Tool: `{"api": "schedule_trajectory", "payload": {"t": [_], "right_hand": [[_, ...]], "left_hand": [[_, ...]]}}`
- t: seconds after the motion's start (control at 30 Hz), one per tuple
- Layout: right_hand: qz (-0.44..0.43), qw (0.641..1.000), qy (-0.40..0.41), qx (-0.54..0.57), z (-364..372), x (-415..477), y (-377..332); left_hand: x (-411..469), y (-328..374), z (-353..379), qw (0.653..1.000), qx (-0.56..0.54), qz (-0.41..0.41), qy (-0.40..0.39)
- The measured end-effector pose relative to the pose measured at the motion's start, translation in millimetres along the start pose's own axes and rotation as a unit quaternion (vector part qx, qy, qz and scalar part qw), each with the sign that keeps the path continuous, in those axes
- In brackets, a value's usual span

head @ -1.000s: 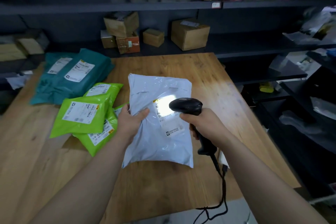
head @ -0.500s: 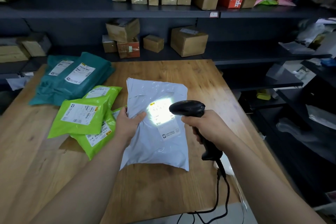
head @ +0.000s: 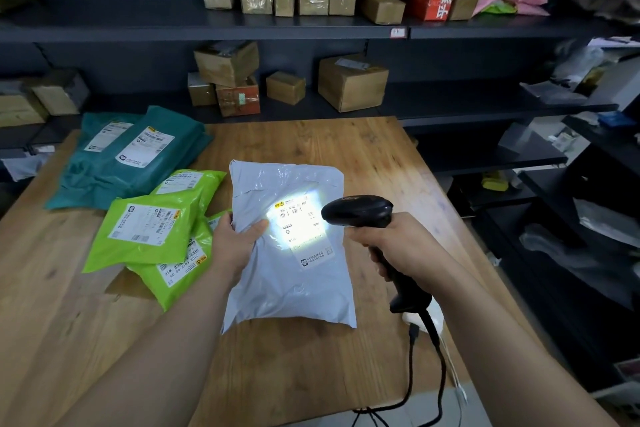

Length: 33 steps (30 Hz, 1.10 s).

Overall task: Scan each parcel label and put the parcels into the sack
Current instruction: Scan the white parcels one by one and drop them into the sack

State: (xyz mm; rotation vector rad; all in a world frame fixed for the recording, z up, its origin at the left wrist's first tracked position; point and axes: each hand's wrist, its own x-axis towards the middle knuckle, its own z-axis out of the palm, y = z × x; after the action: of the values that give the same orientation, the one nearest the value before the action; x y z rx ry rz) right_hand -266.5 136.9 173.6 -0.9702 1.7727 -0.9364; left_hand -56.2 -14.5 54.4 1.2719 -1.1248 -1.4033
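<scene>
A pale grey parcel bag [head: 294,284] is held over the wooden table [head: 346,156]. My left hand [head: 235,243] grips its left edge, thumb on top. Its white label [head: 301,225] is lit by a bright patch of light. My right hand [head: 391,243] grips the handle of a black corded scanner [head: 356,210], whose head points left at the label from close by. Lime green parcels [head: 152,232] lie left of my left hand, and teal parcels [head: 128,156] sit at the table's far left. No sack is in view.
Dark shelves behind the table carry several cardboard boxes [head: 351,81]. More shelving with bags stands along the right side [head: 588,236]. The scanner cable [head: 415,388] hangs over the near edge of the table. A small white object [head: 436,317] lies below my right wrist.
The scanner's light patch has shifted and widened across the label. The camera view has tilted up a little, showing more of the shelves. Both hands keep their hold.
</scene>
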Motion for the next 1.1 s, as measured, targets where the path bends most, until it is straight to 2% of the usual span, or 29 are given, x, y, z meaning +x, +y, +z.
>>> {"api": "schedule_trajectory", "payload": {"t": [0.27,0.6,0.87,1.1], "right_hand": [[-0.012,1.000,0.007,-0.001,-2.9,-7.1,-5.6],[-0.037,0.997,-0.004,0.069,24.9,4.7,-12.5],[-0.067,0.990,-0.092,0.078,127.7,10.2,-43.6],[-0.110,0.977,-0.178,0.043,264.6,-26.7,-90.0]], "left_hand": [[-1.8,3.1,1.1,1.000,0.007,0.002,0.005],[-24.7,21.4,-25.6,1.000,-0.016,-0.002,0.001],[-72.0,49.1,-134.5,0.998,-0.033,-0.006,0.047],[-128.8,67.7,-279.6,0.989,-0.044,0.009,0.138]]}}
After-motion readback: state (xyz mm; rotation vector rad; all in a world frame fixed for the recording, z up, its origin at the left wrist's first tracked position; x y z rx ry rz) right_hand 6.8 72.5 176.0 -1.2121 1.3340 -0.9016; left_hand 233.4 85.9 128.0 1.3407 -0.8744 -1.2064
